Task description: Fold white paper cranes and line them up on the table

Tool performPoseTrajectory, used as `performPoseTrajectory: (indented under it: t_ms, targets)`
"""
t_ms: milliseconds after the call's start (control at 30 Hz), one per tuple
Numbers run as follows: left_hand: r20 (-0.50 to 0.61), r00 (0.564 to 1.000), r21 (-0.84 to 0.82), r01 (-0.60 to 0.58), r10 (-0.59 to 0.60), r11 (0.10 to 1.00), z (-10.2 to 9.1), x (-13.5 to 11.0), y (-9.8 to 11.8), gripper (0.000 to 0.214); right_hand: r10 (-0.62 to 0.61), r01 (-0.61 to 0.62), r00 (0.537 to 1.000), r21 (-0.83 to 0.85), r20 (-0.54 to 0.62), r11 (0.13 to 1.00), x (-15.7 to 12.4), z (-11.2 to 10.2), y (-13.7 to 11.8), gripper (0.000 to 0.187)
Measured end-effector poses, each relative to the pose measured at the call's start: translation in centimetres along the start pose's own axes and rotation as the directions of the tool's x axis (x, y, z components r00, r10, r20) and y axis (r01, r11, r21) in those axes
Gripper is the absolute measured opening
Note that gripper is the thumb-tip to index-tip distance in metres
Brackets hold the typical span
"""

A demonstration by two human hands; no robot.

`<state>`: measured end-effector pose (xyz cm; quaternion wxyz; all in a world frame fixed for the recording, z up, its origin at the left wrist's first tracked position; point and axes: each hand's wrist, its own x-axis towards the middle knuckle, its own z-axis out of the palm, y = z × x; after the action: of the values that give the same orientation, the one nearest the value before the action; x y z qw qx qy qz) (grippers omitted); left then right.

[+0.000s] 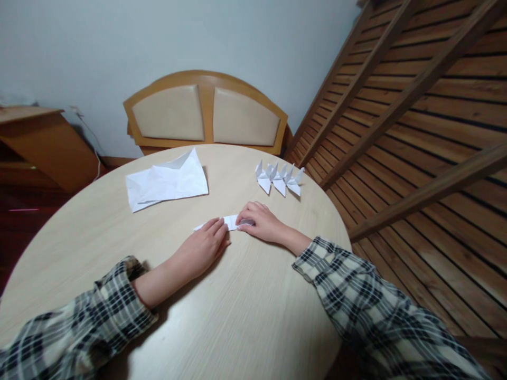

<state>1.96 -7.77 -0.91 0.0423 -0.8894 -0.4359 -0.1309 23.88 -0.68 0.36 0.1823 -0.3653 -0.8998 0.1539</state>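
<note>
A small folded piece of white paper (pixel 230 222) lies on the round table between my two hands, with a pointed end at its left. My left hand (pixel 208 243) rests on its left part, palm down, the fingers stretched out flat over it. At the other end, my right hand (pixel 259 221) is curled, with thumb and fingertips pinching the paper's right side. That part of the paper is partly hidden by my fingers.
Folded white paper cranes (pixel 279 179) stand in a row at the table's (pixel 237 316) back right. Larger creased white sheets (pixel 170 182) lie at the back left. Beyond the table are a padded wooden headboard (pixel 208 113) and, at right, a slatted wooden panel (pixel 415 105).
</note>
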Motion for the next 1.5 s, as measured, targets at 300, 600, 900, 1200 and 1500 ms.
performPoseTrajectory:
  t_ms: [300, 600, 900, 1200, 1500]
  targets:
    - [0.108, 0.991, -0.072, 0.083, -0.075, 0.994, -0.1, -0.9, 1.4, 0.08, 0.021, -0.023, 0.999, -0.035, -0.047, 0.999, 0.2, 0.0, 0.0, 0.014]
    - [0.168, 0.98, 0.007, 0.109, -0.109, 0.994, 0.3, -1.1, 1.8, 0.082, 0.097, -0.106, 0.994, -0.3, -0.044, 0.948, -0.4, 0.3, -1.8, 0.026]
    - [0.194, 0.966, 0.045, 0.163, -0.168, 0.986, -0.2, -0.9, 2.2, 0.085, 0.098, -0.114, 0.993, -0.386, -0.061, 0.915, -0.7, 0.9, -2.2, 0.036]
    - [0.176, 0.969, 0.052, 0.165, -0.172, 0.985, 0.2, -0.9, 2.1, 0.085, 0.058, -0.044, 0.992, -0.128, 0.109, 0.991, -1.4, 2.8, -4.0, 0.076]
    - [0.153, 0.974, 0.042, 0.164, -0.169, 0.986, 0.1, -0.9, 2.1, 0.084, 0.151, -0.127, 0.966, -0.124, 0.209, 0.984, -1.8, 2.0, -4.7, 0.084]
